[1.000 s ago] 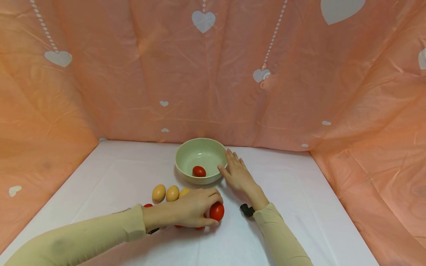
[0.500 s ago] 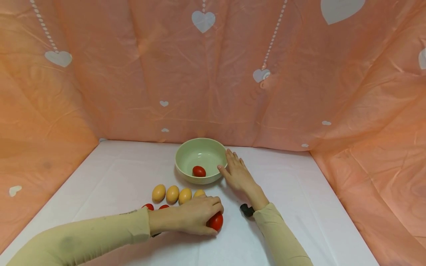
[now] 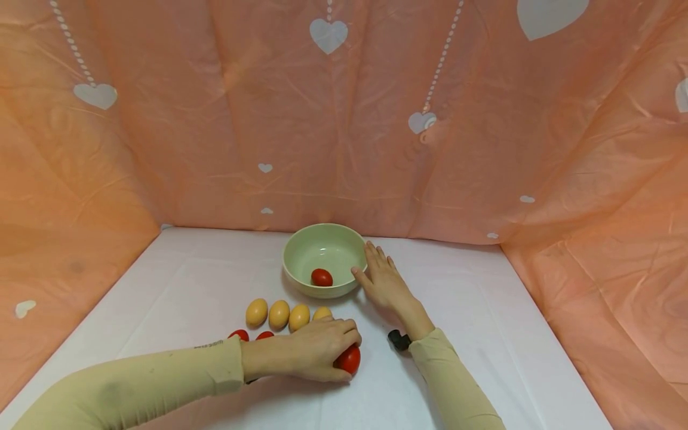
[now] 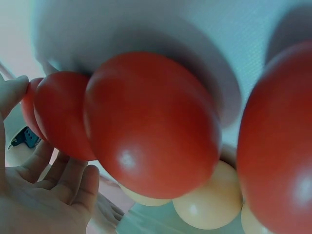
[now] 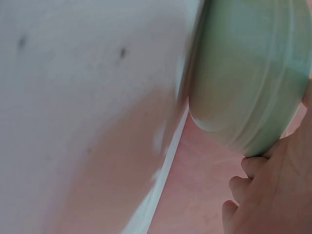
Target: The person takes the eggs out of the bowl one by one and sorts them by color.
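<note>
My left hand [image 3: 322,349] curls its fingers and thumb round a red egg [image 3: 349,359] low over the table, at the right end of a row. Other red eggs [image 4: 151,124] show large in the left wrist view; in the head view the left arm partly covers them. Behind lies a row of tan eggs [image 3: 279,315], the rightmost partly hidden by the left hand. A pale green bowl [image 3: 325,293] stands farther back with one red egg [image 3: 322,277] inside. My right hand [image 3: 386,288] rests straight fingers against the bowl's right side, thumb at its rim.
The white tabletop [image 3: 473,358] carries everything. Orange cloth with white hearts hangs behind [image 3: 344,149] and on both sides. A small black device [image 3: 399,340] sits at the right wrist.
My left hand has moved slightly down and toward the near side with the red egg, uncovering more of the tan eggs. It stays still over the last half second, as does the right hand.
</note>
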`<move>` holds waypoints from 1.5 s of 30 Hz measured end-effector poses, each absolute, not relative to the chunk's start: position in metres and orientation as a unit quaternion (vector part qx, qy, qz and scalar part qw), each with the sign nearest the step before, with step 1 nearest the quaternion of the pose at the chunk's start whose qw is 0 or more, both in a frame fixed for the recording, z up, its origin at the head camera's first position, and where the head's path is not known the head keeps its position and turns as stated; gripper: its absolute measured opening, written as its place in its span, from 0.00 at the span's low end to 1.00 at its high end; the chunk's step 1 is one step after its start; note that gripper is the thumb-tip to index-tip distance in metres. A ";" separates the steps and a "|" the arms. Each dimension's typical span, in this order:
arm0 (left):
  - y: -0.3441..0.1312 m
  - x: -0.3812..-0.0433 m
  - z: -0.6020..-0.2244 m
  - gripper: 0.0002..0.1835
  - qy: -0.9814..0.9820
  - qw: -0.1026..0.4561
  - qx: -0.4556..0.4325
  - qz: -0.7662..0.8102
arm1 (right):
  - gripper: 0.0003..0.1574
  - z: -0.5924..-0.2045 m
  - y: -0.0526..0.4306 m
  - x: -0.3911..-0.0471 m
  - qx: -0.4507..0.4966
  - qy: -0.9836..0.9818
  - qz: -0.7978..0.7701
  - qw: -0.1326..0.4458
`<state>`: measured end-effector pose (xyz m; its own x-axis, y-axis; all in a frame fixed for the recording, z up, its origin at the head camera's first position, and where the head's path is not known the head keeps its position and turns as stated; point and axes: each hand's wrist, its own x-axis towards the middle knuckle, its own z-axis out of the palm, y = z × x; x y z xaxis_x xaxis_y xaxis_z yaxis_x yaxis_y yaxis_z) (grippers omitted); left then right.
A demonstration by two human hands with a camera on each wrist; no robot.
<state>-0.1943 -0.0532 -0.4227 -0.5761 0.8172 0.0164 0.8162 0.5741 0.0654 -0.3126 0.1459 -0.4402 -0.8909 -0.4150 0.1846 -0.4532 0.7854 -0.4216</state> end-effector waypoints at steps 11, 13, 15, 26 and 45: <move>-0.053 -0.194 -0.423 0.26 0.888 0.004 0.459 0.034 | 0.48 -0.442 0.146 -0.311 0.229 -0.943 0.237 0.052; -0.053 -0.194 -0.424 0.26 0.888 0.002 0.459 0.035 | 0.48 -0.442 0.146 -0.311 0.228 -0.943 0.237 0.053; -0.054 -0.194 -0.425 0.26 0.888 0.000 0.459 0.036 | 0.48 -0.441 0.145 -0.310 0.229 -0.942 0.241 0.054; -0.057 -0.196 -0.420 0.25 0.883 -0.028 0.465 0.053 | 0.48 -0.441 0.146 -0.312 0.228 -0.944 0.232 0.049; -0.077 -0.235 -0.387 0.20 0.891 -0.139 0.409 0.141 | 0.48 -0.443 0.146 -0.312 0.235 -0.941 0.238 0.054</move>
<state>-0.2348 -0.0769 -0.3870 -0.6266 0.6891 0.3638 0.7679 0.6255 0.1379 -0.3121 0.1456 -0.4428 -0.8841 -0.4153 0.2143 -0.4672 0.7764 -0.4230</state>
